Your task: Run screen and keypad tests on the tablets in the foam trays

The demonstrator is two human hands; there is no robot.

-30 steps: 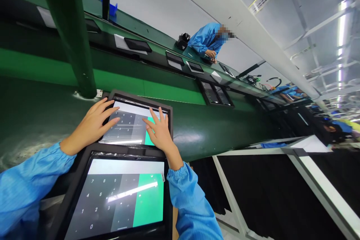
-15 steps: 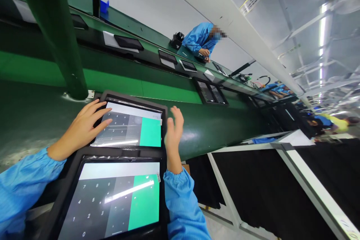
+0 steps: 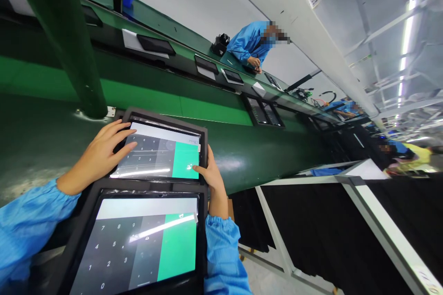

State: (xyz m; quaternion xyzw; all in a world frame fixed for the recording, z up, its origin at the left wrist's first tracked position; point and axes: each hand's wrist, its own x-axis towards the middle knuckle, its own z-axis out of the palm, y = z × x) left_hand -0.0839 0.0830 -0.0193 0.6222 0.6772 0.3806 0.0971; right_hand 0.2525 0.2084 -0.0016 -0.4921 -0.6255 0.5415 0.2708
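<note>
Two black-framed tablets lie on the green conveyor belt (image 3: 41,133) in front of me, each showing a number pad and a green panel. My left hand (image 3: 100,154) rests flat on the left side of the far tablet (image 3: 162,150), fingers spread over its keypad. My right hand (image 3: 211,177) grips that tablet's right edge, thumb on the screen's lower right corner. The near tablet (image 3: 145,239) lies untouched between my blue sleeves.
A thick green post (image 3: 65,41) stands just behind the far tablet. More tablets (image 3: 263,113) lie further along the belt. A person in a blue coat (image 3: 251,46) works at the far side. A white frame (image 3: 346,184) borders dark floor space on the right.
My right hand lifted off the far tablet's screen, swung out to the right, then closed on the tablet's right edge. My left hand stayed on the keypad. The view shifted slightly.
</note>
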